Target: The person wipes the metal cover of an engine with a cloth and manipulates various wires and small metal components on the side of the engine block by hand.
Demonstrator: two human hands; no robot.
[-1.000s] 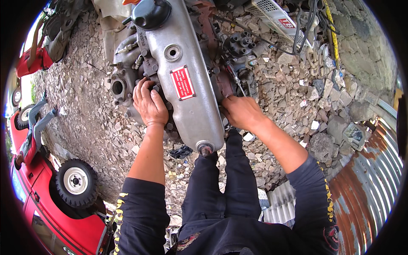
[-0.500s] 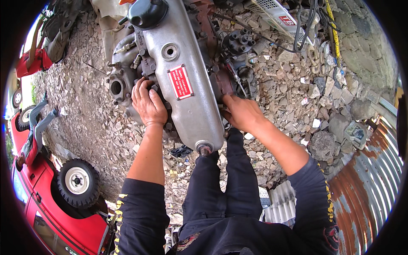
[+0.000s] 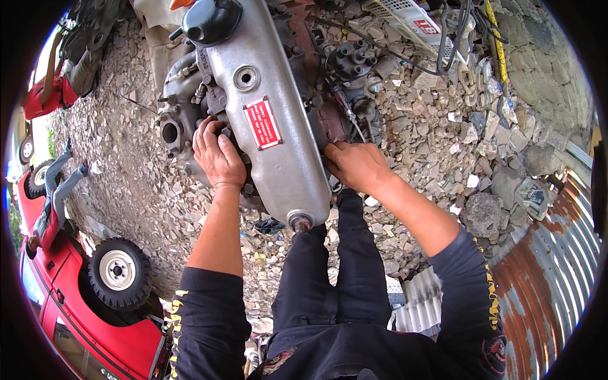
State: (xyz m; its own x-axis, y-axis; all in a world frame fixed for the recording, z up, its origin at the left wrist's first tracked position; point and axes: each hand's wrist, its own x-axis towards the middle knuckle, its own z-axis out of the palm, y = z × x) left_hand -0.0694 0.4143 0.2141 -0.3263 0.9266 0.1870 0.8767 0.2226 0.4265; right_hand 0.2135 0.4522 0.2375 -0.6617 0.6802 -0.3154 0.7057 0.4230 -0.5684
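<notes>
- cover (image 3: pixel 292 171) slants top-centre to mid-frame, between my hands
- left hand (image 3: pixel 218 154) resting open on engine (image 3: pixel 217 100)
- right hand (image 3: pixel 358 167) nearer cover; tips hidden, can't tell grip

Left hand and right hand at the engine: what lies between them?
Mainly the long grey metal cover, which bears a red label, lies between the left hand and the right hand; the head view shows it.

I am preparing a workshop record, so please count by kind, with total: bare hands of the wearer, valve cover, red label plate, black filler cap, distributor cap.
Left hand and right hand: 2
Grey valve cover: 1
Red label plate: 1
Black filler cap: 1
Distributor cap: 1
Total: 6
</notes>
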